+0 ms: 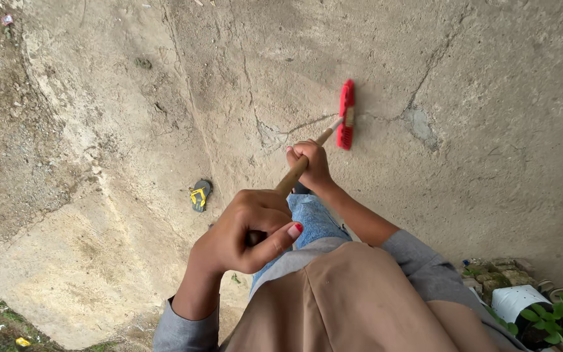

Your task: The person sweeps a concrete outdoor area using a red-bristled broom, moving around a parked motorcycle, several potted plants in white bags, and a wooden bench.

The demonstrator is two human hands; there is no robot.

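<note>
A broom with a wooden handle [292,177] and a red brush head [346,115] rests on cracked concrete ground [477,163]. My left hand [245,231] grips the top end of the handle, thumb with a red nail across it. My right hand [311,163] is closed around the handle lower down, a short way from the red head. The handle runs from my left hand up and right to the head. Below my hands are my blue jeans and tan top with grey sleeves.
A yellow and black sandal [199,194] lies on the ground to the left of the handle. A white pot [519,303] with a green plant [548,319] stands at lower right beside some bricks [496,274]. Grass and litter edge the lower left corner.
</note>
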